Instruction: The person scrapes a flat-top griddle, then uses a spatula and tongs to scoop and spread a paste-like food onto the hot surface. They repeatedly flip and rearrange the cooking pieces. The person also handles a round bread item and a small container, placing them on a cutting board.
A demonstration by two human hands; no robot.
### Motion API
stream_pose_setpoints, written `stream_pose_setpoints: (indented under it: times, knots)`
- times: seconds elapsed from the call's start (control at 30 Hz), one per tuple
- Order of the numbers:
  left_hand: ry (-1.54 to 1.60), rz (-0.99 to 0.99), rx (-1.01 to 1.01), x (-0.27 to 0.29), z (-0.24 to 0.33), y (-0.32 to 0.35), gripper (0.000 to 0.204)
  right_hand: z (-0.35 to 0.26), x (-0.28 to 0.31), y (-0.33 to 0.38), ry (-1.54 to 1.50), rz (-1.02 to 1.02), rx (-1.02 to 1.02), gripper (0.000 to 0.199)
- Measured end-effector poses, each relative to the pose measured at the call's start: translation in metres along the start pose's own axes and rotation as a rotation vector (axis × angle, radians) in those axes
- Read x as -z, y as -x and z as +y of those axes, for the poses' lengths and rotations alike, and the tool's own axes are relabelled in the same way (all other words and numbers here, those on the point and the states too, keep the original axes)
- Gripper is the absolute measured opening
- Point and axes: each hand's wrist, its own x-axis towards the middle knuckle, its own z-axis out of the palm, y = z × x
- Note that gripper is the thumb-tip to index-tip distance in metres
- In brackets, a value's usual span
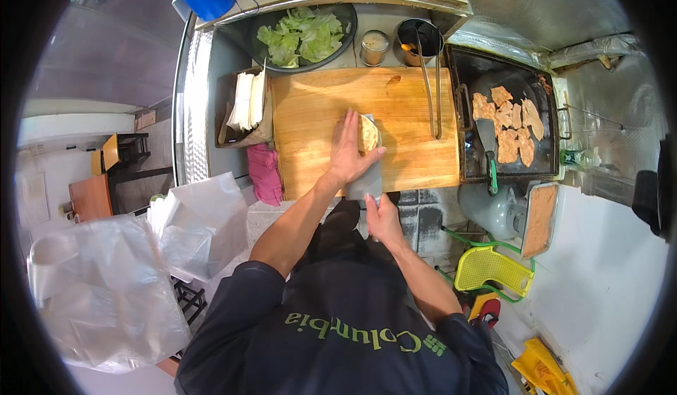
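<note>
A large rectangular wooden cutting board (367, 124) lies on the metal-clad table (211, 64) of a cramped cooking stall. On the board's near edge, the left hand (347, 152) presses flat on a round flatbread (369, 133). Below it, the right hand (383, 219) grips a broad cleaver (365, 181). Right of the board, a black griddle (504, 124) holds meat slices; behind it sits a dark bowl of lettuce (302, 37); clear plastic bags (106, 289) hang at its left.
</note>
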Motion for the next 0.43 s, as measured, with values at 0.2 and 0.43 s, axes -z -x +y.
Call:
stream_pose_setpoints:
  times: [0.2, 0.43]
  knots:
    - [0.799, 0.059, 0.326, 0.025, -0.031, 0.005, 0.067, -0.012, 0.033, -0.003, 0.153, -0.065, -0.032, 0.034]
    - [0.254, 0.139, 0.124, 0.027, -0.014, 0.042, 0.067, -0.053, 0.073, -0.011, 0.666, 0.129, 0.133, 0.046]
